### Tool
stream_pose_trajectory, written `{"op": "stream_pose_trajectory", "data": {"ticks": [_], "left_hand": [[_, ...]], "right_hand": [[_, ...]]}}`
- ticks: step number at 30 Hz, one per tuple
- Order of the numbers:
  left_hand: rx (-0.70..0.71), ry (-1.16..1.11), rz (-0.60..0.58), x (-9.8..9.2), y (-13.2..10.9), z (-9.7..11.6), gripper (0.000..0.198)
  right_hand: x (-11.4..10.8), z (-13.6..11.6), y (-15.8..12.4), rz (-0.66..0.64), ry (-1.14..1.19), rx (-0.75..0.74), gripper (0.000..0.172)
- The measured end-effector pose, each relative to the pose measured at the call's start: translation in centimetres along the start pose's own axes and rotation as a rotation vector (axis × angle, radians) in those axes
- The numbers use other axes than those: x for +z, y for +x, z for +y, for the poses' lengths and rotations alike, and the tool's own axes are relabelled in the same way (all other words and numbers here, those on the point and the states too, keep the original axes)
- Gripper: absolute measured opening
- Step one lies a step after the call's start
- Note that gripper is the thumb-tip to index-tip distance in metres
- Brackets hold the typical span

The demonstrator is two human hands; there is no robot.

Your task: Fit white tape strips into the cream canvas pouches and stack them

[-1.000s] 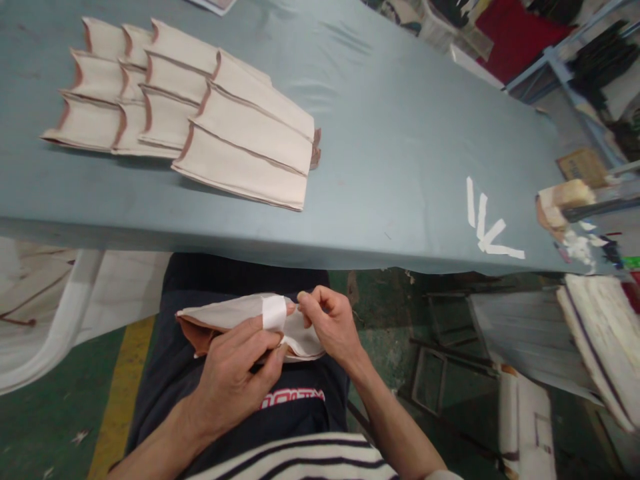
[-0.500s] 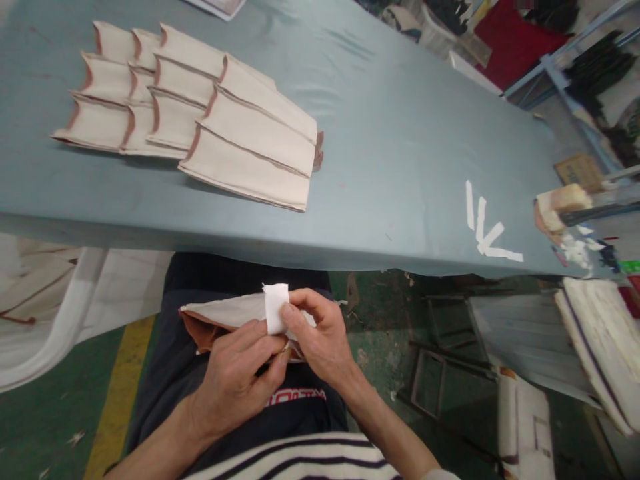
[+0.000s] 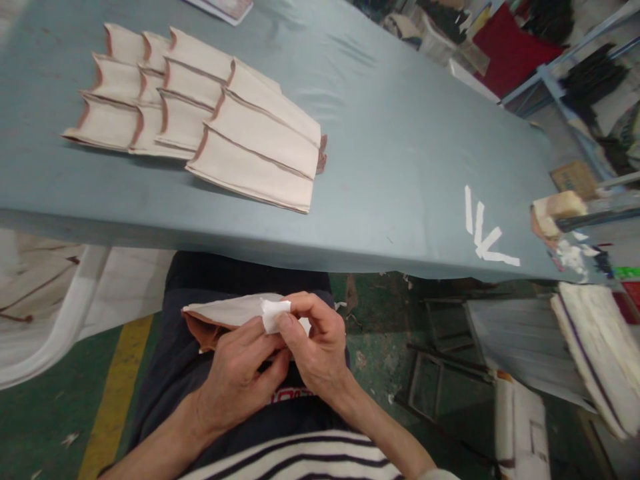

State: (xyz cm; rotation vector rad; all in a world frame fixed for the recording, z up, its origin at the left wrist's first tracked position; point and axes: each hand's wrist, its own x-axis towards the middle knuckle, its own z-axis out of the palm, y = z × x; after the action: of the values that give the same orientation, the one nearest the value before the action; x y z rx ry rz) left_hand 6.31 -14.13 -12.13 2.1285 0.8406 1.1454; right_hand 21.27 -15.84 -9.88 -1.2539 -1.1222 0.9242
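Note:
Across my lap lies a cream fabric piece (image 3: pixel 233 309) with a brown inside, its left end gaping like a tube. My left hand (image 3: pixel 245 373) is closed on this piece near its right end, the fingertips hidden behind the cloth. A small white strip (image 3: pixel 274 315) is pinched between the thumb and fingers of my right hand (image 3: pixel 317 340), directly beside the left fingers. The strip lies against or just over the cream fabric; I cannot tell whether it is stuck there. Both hands almost touch each other.
Overlapping cream fabric pieces (image 3: pixel 260 150) with brown edges lie on the blue-green table (image 3: pixel 390 167) before me. Several white strips (image 3: pixel 479 227) rest towards the table's right end, near a tan block (image 3: pixel 567 205). A white chair-like frame (image 3: pixel 83 300) stands at left.
The white strip has tipped down and looks shorter, its top edge lower than before. My right fingers have curled further over it. The left hand stays nearly in place.

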Motion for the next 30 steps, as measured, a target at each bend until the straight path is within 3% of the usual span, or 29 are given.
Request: {"op": "stream_pose_trajectory", "data": {"ticks": [4, 7, 11, 13, 16, 19, 24, 30], "left_hand": [[-0.022, -0.017, -0.008, -0.1, -0.1, -0.3, 0.023], [-0.074, -0.017, -0.028, -0.7, 0.0, -0.7, 0.022], [-0.181, 0.103, -0.015, -2.5, 0.5, -1.9, 0.023], [-0.243, 0.154, 0.006, -3.7, 1.1, -2.8, 0.027], [-0.351, 0.185, 0.037, -5.6, 2.1, -4.2, 0.033], [-0.493, 0.094, 0.003, -7.2, 3.3, -5.0, 0.037], [-0.584, -0.009, -0.068, -8.7, 5.6, -4.8, 0.039], [-0.748, -0.25, -0.035, -8.4, 7.5, -2.9, 0.04]], "right_hand": [[0.1, 0.1, 0.2, 0.012, 0.035, 0.086, 0.007], [-0.5, 0.3, 1.5, 0.104, 0.028, 0.148, 0.019], [-2.7, 0.0, 4.4, 0.203, 0.012, 0.142, 0.042], [-4.1, -0.5, 5.6, 0.197, -0.011, 0.127, 0.044], [-5.6, -1.3, 6.7, 0.132, -0.113, 0.097, 0.038], [-5.6, -1.6, 6.6, -0.007, -0.192, 0.097, 0.029], [-3.6, -1.1, 5.6, -0.293, -0.235, 0.177, 0.029], [-1.0, -2.6, 5.2, -0.328, -0.046, 0.271, 0.032]]}}
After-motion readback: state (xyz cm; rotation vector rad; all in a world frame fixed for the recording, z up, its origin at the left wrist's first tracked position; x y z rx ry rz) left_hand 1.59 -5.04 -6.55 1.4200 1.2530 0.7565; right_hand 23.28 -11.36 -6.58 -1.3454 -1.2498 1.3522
